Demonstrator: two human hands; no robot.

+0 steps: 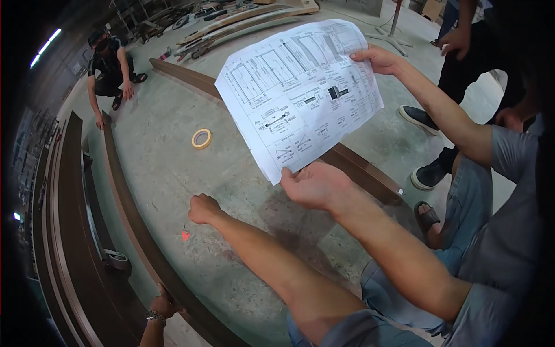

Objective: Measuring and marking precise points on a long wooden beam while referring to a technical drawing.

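Left hand (164, 303) was laid on near-left beam (139, 240), seemingly for steadying; clasp not determinable | Right hand (205, 209) was closed, contents unseen

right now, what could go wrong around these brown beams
If the long brown beam shifts, it could pinch the braceleted left hand or the crouching person's hand, both on it. Someone could step on the tape roll on the floor. The paper drawing hides part of another beam here, so someone might trip.
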